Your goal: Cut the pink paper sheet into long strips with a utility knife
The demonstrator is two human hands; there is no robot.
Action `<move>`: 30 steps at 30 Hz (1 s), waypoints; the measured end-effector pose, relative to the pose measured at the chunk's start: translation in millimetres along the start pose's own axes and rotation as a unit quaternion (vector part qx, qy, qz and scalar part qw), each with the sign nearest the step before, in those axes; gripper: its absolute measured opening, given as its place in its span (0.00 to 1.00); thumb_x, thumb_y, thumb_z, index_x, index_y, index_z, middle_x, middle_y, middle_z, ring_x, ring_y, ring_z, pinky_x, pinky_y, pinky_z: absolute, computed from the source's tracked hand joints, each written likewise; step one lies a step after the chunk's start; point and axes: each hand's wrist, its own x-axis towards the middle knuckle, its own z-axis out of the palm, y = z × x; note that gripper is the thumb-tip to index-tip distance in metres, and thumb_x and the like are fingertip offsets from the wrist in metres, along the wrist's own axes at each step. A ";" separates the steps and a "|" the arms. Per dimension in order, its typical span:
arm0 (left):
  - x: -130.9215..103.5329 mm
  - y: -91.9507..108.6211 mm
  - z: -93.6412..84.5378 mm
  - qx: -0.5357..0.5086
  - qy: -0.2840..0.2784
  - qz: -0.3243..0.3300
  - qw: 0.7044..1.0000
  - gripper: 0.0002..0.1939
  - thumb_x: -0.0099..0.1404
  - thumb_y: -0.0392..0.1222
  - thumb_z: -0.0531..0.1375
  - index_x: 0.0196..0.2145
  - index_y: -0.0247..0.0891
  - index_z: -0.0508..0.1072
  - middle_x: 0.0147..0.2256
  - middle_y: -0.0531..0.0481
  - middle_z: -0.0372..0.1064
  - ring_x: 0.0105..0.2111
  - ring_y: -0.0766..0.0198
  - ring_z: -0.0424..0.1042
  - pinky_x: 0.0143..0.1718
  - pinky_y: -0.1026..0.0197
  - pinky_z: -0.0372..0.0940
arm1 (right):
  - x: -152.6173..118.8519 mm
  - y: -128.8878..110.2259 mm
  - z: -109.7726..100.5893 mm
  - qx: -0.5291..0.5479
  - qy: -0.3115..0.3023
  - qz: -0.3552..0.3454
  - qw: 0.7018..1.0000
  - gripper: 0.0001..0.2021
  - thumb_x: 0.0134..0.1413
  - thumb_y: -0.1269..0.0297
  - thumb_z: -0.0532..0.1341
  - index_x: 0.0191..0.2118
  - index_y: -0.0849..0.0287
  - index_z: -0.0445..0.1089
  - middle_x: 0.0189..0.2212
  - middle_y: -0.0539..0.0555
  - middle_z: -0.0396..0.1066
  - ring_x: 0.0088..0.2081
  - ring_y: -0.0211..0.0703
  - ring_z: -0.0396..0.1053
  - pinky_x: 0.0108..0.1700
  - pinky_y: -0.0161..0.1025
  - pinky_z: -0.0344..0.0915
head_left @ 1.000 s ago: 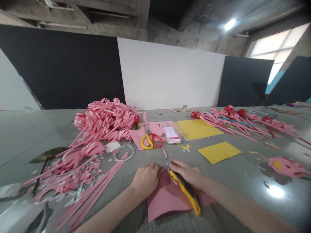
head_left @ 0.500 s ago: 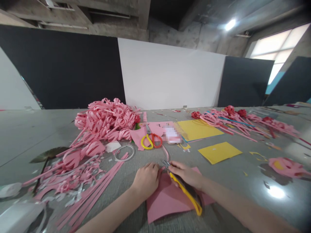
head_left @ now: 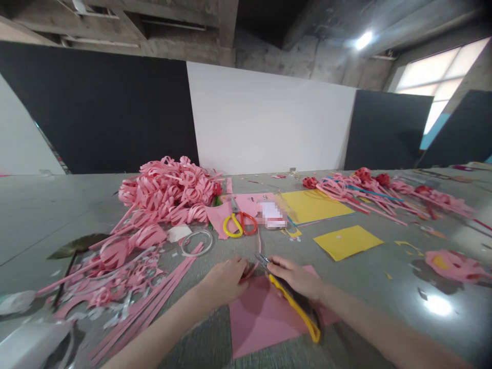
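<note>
My right hand (head_left: 294, 277) is closed around a cutting tool with a yellow handle (head_left: 298, 307), its metal head pointing up and left. Pinched in my left hand (head_left: 227, 279) is a thin pink strip (head_left: 251, 270), which seems to run up past the tool's tip. Below both hands a pink paper sheet (head_left: 265, 323) lies on the grey surface. Scissors with one yellow and one red handle (head_left: 240, 224) rest beyond my hands on more pink paper, beside a blurred-out phone (head_left: 272, 214).
Pink curled paper flowers (head_left: 169, 189) are heaped at the back left, with long strips (head_left: 154, 302) and scraps nearer. A white ring (head_left: 197, 243) lies left of centre. Yellow sheets (head_left: 348, 242) and more paper flowers (head_left: 384, 195) are on the right.
My left hand has moved left and slightly down, drawing the pink strip with it. The near edge of the pink sheet now lies flatter. My right hand and the tool have hardly moved.
</note>
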 end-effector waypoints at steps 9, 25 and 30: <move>-21.5 10.2 -26.9 0.059 -0.036 0.002 0.998 0.08 0.55 0.29 0.52 0.32 0.36 0.68 0.34 0.44 0.66 0.36 0.57 0.66 0.32 0.60 0.61 | 4.0 4.9 0.8 0.015 -0.001 -0.020 1.000 0.17 0.52 0.47 0.50 0.31 0.58 0.56 0.15 0.45 0.60 0.17 0.31 0.55 0.21 0.30 0.50; -60.0 25.6 48.2 0.169 0.192 0.041 0.966 0.18 0.57 0.39 0.52 0.45 0.32 0.67 0.47 0.35 0.63 0.47 0.49 0.62 0.42 0.57 0.65 | 7.4 7.5 0.0 0.044 0.001 -0.035 0.998 0.14 0.54 0.52 0.49 0.31 0.59 0.56 0.15 0.45 0.59 0.17 0.30 0.54 0.20 0.29 0.48; -60.7 26.8 49.5 0.148 0.185 0.039 0.971 0.19 0.56 0.41 0.53 0.45 0.32 0.67 0.47 0.36 0.63 0.48 0.48 0.61 0.43 0.56 0.64 | -3.8 -21.8 -8.2 -0.061 0.037 -0.074 0.995 0.13 0.56 0.53 0.47 0.35 0.58 0.56 0.21 0.46 0.60 0.19 0.32 0.58 0.22 0.31 0.52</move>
